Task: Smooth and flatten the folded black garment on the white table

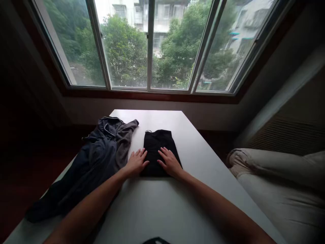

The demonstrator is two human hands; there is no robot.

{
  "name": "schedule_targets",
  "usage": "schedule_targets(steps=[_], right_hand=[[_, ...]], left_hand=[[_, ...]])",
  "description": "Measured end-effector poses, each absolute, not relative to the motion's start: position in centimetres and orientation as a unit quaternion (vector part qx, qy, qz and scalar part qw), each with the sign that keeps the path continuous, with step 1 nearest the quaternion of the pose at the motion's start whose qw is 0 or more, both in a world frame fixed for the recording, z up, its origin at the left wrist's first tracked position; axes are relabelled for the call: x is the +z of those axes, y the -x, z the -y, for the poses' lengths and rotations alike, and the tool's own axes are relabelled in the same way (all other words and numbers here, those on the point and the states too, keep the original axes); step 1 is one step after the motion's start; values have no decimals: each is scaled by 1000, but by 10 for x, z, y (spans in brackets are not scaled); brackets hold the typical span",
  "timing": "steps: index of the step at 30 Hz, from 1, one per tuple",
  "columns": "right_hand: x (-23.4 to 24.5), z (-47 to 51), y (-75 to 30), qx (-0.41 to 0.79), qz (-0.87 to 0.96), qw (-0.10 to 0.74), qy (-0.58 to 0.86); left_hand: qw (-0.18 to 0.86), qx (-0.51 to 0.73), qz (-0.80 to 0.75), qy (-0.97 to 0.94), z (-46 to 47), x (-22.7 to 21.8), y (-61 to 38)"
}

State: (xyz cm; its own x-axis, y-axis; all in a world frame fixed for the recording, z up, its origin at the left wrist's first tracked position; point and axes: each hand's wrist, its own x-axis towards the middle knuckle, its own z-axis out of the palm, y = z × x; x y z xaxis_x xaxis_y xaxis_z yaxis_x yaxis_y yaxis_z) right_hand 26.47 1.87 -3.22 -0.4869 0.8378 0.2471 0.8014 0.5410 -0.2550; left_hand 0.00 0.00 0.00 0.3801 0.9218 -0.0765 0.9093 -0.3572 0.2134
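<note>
A black garment [158, 139], folded into a flat, roughly rectangular shape, lies on the white table [162, 210]. A thin loop sticks out at its far left corner. My left hand [136, 162] rests at the garment's left edge, palm down, with the fingers apart. On its right half lies my right hand [170, 162], also flat with spread fingers. Neither hand grips the cloth. What kind of garment it is cannot be told from its folded form. Left of it is a loose heap of dark blue and grey-brown clothing [99, 152], close to my left forearm.
Clothing from the heap reaches the table's left edge. A pale sofa or cushioned seat [276, 183] stands to the right of the table. Beyond the far edge is a wall with a wide sliding window [149, 51]. A small dark object [155, 240] shows at the bottom edge.
</note>
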Motion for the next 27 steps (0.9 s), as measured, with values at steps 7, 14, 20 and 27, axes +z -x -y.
schedule_targets(steps=[7, 14, 20, 27], right_hand=[[-26, -18, -268, 51, 838, 170, 516], [-25, -18, -267, 38, 871, 152, 466], [-27, -40, -287, 35, 817, 158, 554], [-26, -40, -283, 33, 875, 155, 457]], left_hand=[[96, 68, -548, -828, 1, -2, 3], [116, 82, -479, -866, 1, -3, 3], [133, 70, -482, -863, 0, -2, 6], [136, 78, -479, -864, 1, -1, 5]])
